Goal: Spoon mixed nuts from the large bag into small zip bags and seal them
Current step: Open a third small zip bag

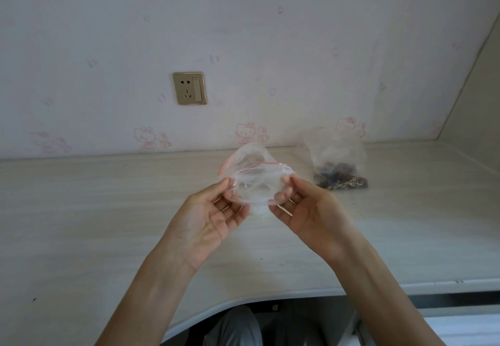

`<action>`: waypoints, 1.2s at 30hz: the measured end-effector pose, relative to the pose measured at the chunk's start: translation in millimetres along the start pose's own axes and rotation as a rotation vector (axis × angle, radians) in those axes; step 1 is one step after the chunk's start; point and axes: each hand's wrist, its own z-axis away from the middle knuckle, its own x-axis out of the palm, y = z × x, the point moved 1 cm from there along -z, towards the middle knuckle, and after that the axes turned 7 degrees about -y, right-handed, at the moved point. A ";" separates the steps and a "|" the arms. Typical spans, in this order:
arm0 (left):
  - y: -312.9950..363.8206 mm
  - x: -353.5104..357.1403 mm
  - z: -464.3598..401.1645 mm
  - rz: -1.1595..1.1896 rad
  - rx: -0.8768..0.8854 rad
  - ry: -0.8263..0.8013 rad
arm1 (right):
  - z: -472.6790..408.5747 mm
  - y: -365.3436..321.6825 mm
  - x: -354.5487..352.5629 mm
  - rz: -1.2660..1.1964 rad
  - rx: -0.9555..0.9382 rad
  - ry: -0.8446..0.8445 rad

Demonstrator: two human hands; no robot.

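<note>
A small clear zip bag [254,180] is pinched at its two sides, the thumb and fingers [230,196] of the left hand [208,218] being curled round its left edge and those of the right hand [311,213] round its right edge. The bag is held in the air above the pale wood-grain surface [108,210], between the hands, with its red-lined zip strip running across the top. It is spread sideways, which is judged to serve either for opening the mouth or for checking it; whether the zip is parted cannot be told through the blur. More clear plastic with a red edge is seen behind it, so a second bag or a folded flap may be held together with it. Nothing is seen inside.

The large bag [336,161] is stood well apart, to the right and further back, near the wall, with a layer of mixed nuts [341,179] at its bottom and its upper part loose and crumpled. No spoon is seen. On the wall a socket plate [190,88] is mounted. Filling is judged not yet begun.
</note>
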 end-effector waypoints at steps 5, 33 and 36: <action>4.7 1.3 1.5 0.008 -0.057 -0.044 | 1.2 0.3 4.2 -0.095 0.032 -0.068; -15.0 -14.5 4.2 -1.498 1.009 0.405 | 2.9 1.9 -7.9 0.390 -0.215 0.409; -12.1 -19.1 -0.5 -1.198 0.822 0.333 | 1.8 2.1 -14.8 0.278 -0.163 0.328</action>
